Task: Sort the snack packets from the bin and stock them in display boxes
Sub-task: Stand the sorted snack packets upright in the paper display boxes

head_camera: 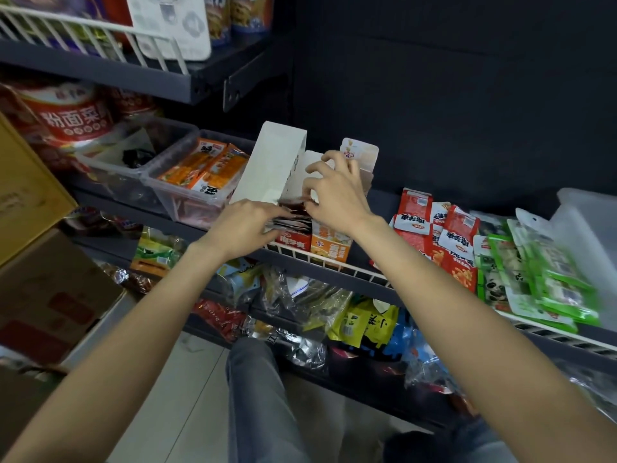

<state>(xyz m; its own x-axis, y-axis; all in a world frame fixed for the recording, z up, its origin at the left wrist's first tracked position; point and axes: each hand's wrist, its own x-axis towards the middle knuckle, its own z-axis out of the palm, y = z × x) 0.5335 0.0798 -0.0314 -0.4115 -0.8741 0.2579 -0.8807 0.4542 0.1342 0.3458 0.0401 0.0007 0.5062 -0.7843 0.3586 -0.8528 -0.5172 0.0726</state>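
on the middle shelf, at about twelve o'clock from the person, both hands work at an open display box (329, 240) with its white lid (270, 162) flipped up: the left hand (245, 225) pinches a small stack of dark packets (290, 222) at the box's mouth, and the right hand (335, 192) has its fingers curled over their tops, pinching them. to do this well, i'd square the stack and slide it in upright. more red packets (434, 228) lie loose at two o'clock and orange ones fill a clear bin (187, 192) at ten o'clock.
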